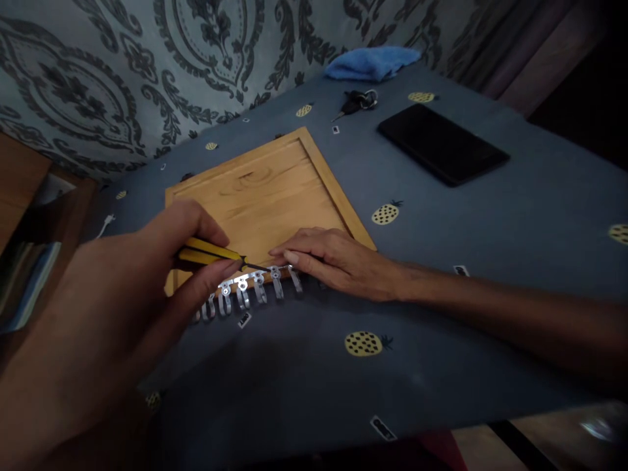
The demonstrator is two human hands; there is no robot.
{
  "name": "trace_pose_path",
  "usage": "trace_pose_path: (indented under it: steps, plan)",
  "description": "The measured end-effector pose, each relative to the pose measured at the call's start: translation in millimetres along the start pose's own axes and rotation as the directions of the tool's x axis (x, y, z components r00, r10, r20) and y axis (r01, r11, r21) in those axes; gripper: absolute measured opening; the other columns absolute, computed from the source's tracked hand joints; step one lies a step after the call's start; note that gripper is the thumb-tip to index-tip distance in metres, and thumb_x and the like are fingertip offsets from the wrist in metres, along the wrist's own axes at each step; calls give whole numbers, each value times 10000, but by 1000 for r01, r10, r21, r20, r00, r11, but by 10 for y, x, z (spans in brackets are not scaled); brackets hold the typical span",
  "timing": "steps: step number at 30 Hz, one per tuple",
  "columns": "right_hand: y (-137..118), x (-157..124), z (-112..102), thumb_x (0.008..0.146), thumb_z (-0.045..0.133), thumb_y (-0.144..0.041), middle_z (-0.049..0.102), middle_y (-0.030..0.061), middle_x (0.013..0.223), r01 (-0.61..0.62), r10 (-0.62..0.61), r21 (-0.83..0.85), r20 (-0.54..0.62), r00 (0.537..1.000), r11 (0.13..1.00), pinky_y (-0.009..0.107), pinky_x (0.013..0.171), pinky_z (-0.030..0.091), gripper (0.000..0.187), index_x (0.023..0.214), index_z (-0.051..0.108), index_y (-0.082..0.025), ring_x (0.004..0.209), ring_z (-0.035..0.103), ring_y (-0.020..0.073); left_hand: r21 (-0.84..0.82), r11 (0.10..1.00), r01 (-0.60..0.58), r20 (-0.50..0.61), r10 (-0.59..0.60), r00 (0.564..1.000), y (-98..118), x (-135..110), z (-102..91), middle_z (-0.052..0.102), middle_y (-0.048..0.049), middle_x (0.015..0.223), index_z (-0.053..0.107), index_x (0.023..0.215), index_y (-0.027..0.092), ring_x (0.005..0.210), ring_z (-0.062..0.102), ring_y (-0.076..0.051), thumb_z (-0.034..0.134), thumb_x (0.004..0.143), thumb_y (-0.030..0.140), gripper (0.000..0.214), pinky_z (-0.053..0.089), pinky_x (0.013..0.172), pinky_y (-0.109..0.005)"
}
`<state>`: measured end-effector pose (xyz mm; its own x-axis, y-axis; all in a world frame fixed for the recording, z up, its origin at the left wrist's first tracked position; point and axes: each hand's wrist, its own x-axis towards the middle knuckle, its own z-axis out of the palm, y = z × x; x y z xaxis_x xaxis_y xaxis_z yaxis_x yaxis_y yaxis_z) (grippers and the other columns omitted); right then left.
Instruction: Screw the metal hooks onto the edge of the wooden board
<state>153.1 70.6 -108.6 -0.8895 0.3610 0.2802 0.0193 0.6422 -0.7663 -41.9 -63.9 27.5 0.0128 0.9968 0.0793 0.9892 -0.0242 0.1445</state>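
Note:
My left hand [147,281] is closed around the yellow and black handle of a screwdriver [209,254]. The screwdriver's thin shaft points right, its tip at or very near a metal hook rail [243,286] with several hooks. This rail runs along the near edge of a framed wooden board [275,190], which lies flat on the table. Stretched out over the board's near right part, my right hand [338,261] rests with its fingertips by the rail's right end. Its palm side and whatever is under it are hidden.
A blue-grey tablecloth [304,366] with pineapple prints covers the table. Beyond the board lie keys [358,103], a blue cloth [373,63] and a black tablet [441,142]. Patterned wallpaper [210,39] rises behind. At the left stands a wooden shelf [63,229] with books.

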Motion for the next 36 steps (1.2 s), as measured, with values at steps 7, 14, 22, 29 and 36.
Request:
trace_pose_path:
  steps: [7,14,22,29,36]
  plan:
    - [-9,3,-8,1077,352,-342,710,77,923,2,-2,3,8,1000,1000,323,836,474,397,1023,702,-163,894,632,184,75,995,-72,-43,76,996,-14,66,127,736,76,775,597,1036,375,563,677,-161,490,958,585,248,400,435,-286]
    - [-11,6,-7,1077,347,-350,700,73,899,5,-5,-1,12,1000,1000,319,824,461,415,963,700,-163,880,626,182,-5,995,-97,17,97,995,42,78,110,710,79,711,612,1028,368,409,551,-123,500,968,544,217,370,427,-276]
    - [5,3,-5,1076,349,-341,697,78,916,9,-9,2,11,1000,1000,315,824,458,400,1006,698,-159,892,624,182,44,992,-121,2,121,993,34,37,137,699,67,713,589,1063,356,488,608,-136,508,981,500,185,372,434,-251]
    - [8,1,0,1074,340,-338,690,75,897,17,-16,-7,8,1000,1000,320,817,453,406,983,693,-157,875,619,184,63,979,-194,-81,199,977,144,73,167,627,81,606,575,901,279,419,544,-95,547,975,500,235,317,432,-237]
    - [9,5,-3,1076,338,-344,675,76,876,19,-19,-5,10,1000,1000,332,818,442,405,967,680,-157,874,606,194,170,980,-105,-160,132,978,167,66,186,452,81,451,543,776,261,363,413,-101,523,955,603,387,215,416,-290]
